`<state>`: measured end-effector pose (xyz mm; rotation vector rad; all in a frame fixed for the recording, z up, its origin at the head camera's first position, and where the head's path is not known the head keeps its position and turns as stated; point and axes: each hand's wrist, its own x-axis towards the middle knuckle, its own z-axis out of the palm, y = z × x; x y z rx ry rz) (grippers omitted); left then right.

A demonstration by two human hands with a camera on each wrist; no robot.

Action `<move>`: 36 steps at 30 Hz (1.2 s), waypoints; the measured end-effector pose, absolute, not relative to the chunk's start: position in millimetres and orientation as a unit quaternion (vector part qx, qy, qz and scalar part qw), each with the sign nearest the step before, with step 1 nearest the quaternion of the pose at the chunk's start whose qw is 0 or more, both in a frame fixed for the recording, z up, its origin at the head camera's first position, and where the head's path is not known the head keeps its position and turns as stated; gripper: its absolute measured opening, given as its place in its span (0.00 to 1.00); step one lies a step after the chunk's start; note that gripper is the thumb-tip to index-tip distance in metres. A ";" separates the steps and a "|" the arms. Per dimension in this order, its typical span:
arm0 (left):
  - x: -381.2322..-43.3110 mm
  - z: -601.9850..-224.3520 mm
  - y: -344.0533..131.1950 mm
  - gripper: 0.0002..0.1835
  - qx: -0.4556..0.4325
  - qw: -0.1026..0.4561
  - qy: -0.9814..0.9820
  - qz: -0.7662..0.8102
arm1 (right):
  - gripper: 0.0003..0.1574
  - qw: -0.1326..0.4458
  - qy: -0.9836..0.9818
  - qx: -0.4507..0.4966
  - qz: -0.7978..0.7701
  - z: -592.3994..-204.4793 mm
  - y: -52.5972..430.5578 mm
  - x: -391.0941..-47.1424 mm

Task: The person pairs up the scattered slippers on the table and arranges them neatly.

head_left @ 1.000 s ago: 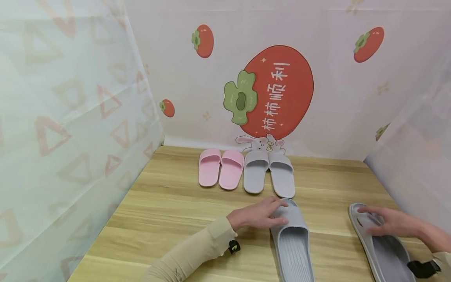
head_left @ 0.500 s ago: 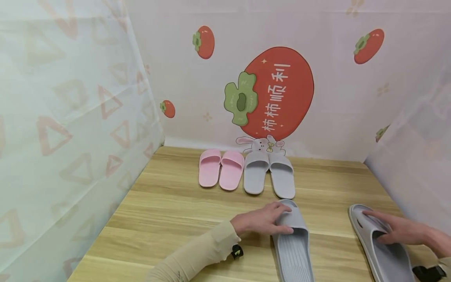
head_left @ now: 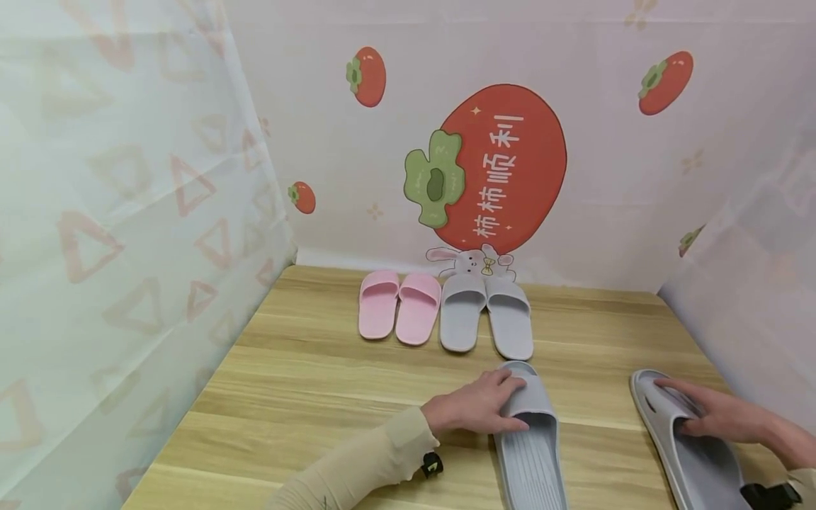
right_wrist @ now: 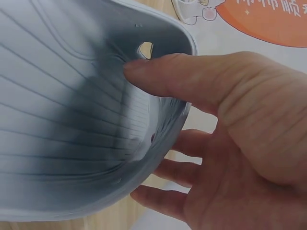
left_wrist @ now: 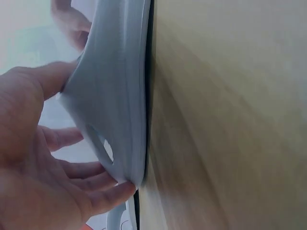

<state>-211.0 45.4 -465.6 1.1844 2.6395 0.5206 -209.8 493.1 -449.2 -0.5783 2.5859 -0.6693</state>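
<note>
My left hand (head_left: 474, 407) is on the strap of a large grey slipper (head_left: 532, 467) lying toe-forward on the wooden surface. In the left wrist view its thumb hooks the strap's rear edge while the fingers (left_wrist: 112, 197) reach round the toe. On the right, a second large grey slipper (head_left: 707, 474) is held by my right hand (head_left: 733, 416). The right wrist view shows that thumb (right_wrist: 158, 74) inside the foot opening and the other fingers outside, with the strap between. Side holes show in both straps.
A smaller pink pair of slippers (head_left: 417, 319) and a smaller grey pair (head_left: 460, 322) stand against the back wall on the wooden surface (head_left: 306, 354). The left grey slipper's toe lies close behind the small grey pair. Printed cloth walls (head_left: 127, 234) enclose the sides and back.
My right thumb has gone from on top of the strap into the slipper's opening. My left hand has shifted slightly right, its thumb now at the strap's edge. The slippers have barely moved.
</note>
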 end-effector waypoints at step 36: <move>-228.0 -465.2 68.0 0.36 0.357 0.050 0.909 0.208 | 0.42 0.065 0.949 -0.253 -0.178 -437.8 426.4 -203.8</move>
